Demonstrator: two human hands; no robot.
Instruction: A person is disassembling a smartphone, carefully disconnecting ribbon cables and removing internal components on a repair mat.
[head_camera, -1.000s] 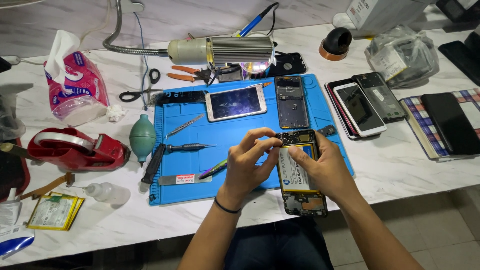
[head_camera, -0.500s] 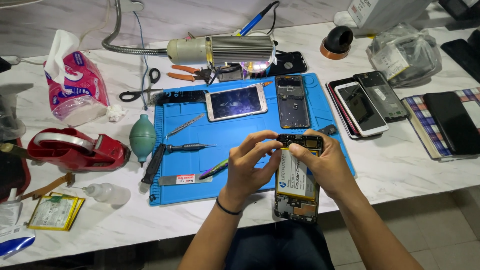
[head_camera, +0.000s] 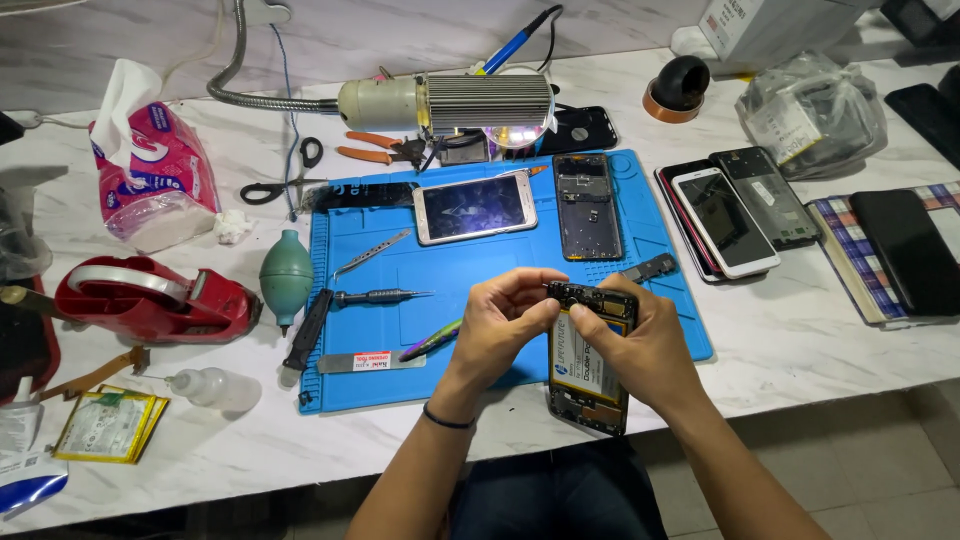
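I hold an opened phone (head_camera: 585, 385) with its back off, battery and circuit board showing, over the front edge of a blue work mat (head_camera: 380, 385). My right hand (head_camera: 640, 345) grips its upper right side. My left hand (head_camera: 500, 320) pinches at the top edge of the phone's board. On the mat behind lie a white phone (head_camera: 475, 208), screen up, and a bare phone frame (head_camera: 587, 205). A screwdriver (head_camera: 380, 296), tweezers (head_camera: 368, 251) and a metal pry tool (head_camera: 370, 362) lie to the left of my hands.
A gooseneck lamp (head_camera: 450, 100) hangs over the mat's back edge. At left stand a red tape dispenser (head_camera: 150, 295), a teal air blower (head_camera: 286, 275), a tissue pack (head_camera: 150, 175) and scissors (head_camera: 285, 180). Several phones (head_camera: 730, 215) lie at right, with a dark phone (head_camera: 905, 250).
The opened phone has tilted and shifted slightly in my hands. My left fingers have moved along its top edge. Nothing else on the table has moved.
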